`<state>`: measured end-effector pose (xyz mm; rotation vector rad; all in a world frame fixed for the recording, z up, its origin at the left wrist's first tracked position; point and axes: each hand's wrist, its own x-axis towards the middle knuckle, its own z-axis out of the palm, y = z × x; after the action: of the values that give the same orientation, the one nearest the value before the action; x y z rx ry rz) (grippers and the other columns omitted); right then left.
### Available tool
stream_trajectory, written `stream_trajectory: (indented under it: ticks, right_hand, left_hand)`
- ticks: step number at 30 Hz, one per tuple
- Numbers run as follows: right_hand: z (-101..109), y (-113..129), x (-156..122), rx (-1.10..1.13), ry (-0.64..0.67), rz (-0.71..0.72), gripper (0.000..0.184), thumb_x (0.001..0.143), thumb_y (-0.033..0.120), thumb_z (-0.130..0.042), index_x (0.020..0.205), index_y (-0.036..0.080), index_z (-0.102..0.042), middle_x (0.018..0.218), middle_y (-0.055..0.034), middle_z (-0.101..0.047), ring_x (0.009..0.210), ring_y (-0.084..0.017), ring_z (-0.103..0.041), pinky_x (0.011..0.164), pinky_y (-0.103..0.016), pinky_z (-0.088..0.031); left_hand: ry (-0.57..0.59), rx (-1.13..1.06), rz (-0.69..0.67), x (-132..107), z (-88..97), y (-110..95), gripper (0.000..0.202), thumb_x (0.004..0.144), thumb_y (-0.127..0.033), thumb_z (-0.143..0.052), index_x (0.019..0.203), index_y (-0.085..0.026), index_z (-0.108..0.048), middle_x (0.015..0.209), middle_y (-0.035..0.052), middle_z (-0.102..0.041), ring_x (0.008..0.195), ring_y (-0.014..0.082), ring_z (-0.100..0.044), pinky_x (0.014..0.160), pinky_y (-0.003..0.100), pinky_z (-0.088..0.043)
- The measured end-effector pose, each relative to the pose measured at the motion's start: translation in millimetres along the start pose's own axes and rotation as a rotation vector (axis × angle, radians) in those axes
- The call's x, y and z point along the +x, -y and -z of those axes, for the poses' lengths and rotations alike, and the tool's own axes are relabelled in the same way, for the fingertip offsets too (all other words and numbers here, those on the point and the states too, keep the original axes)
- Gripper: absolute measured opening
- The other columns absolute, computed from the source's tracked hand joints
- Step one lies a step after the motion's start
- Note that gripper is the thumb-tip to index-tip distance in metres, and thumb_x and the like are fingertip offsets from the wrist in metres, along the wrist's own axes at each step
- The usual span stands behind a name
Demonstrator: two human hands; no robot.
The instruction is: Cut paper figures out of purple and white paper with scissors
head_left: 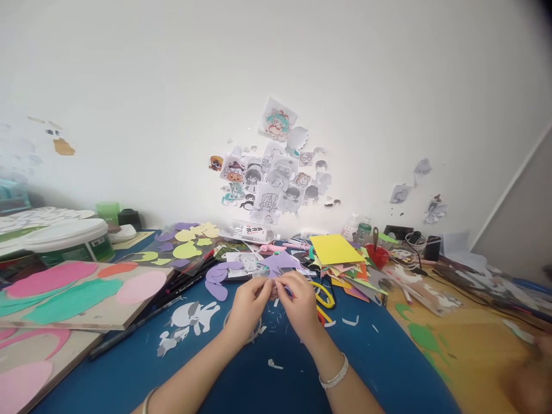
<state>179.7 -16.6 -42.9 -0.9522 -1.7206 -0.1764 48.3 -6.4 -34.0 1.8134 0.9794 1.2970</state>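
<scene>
My left hand (248,305) and my right hand (299,299) meet in front of me, thumbs and fingertips pinched together. Something tiny seems to be between them, but it is too small and covered to make out. Just beyond the fingers lies a sheet of purple paper (281,262), with curved purple cutouts (217,280) to its left. Yellow-handled scissors (324,294) rest beside my right hand, partly hidden by it. White and grey paper cutouts (194,316) lie left of my left hand. Small white scraps (275,364) are scattered on the blue mat (241,379) below.
At left are boards (99,299) with coloured paper ovals and a white-lidded tub (64,234). Behind on the right stand a yellow paper stack (337,249) and a red cup (376,256). Cutouts (276,178) cover the wall. A blurred person's arm (528,374) shows at lower right.
</scene>
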Motion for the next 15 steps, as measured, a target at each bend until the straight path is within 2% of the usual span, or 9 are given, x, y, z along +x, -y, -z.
stream_trajectory:
  ticks: [5, 10, 12, 15]
  right_hand:
    - [-2, 2, -1, 0.019, -0.077, -0.156, 0.021, 0.087, 0.022, -0.042, 0.078, 0.02, -0.061, 0.077, -0.0066, -0.064, 0.074, -0.018, -0.059, 0.067, -0.03, -0.047]
    - [0, 0, 1, 0.078, -0.114, -0.337, 0.022, 0.087, 0.03, -0.041, 0.077, 0.019, -0.057, 0.073, -0.0053, -0.06, 0.069, -0.019, -0.057, 0.063, -0.03, -0.046]
    - [3, -4, 2, 0.161, -0.169, -0.444, 0.022, 0.087, 0.034, -0.04, 0.077, 0.02, -0.053, 0.07, -0.0039, -0.058, 0.065, -0.018, -0.057, 0.062, -0.03, -0.047]
    - [8, -12, 4, 0.44, -0.267, -0.593, 0.022, 0.087, 0.04, -0.039, 0.078, 0.021, -0.047, 0.068, -0.0014, -0.055, 0.062, -0.017, -0.057, 0.061, -0.03, -0.05]
  left_hand:
    - [-0.064, -0.135, 0.068, 1, -1.8, 2, 0.029, 0.076, -0.041, -0.05, 0.066, -0.017, -0.061, 0.062, 0.0026, -0.063, 0.062, 0.0186, -0.06, 0.062, 0.028, -0.049]
    - [-0.107, -0.168, 0.079, 1, -1.6, 5, 0.031, 0.077, -0.042, -0.049, 0.069, -0.016, -0.063, 0.063, 0.0032, -0.064, 0.062, 0.0191, -0.062, 0.064, 0.03, -0.051]
    - [-0.148, -0.177, 0.093, 3, 1.0, 7, 0.031, 0.078, -0.042, -0.049, 0.069, -0.015, -0.063, 0.063, 0.0035, -0.064, 0.061, 0.019, -0.061, 0.064, 0.031, -0.051]
    - [-0.192, -0.244, 0.134, 6, 5.9, 8, 0.031, 0.078, -0.041, -0.048, 0.071, -0.015, -0.063, 0.063, 0.0037, -0.062, 0.061, 0.0189, -0.061, 0.063, 0.032, -0.052]
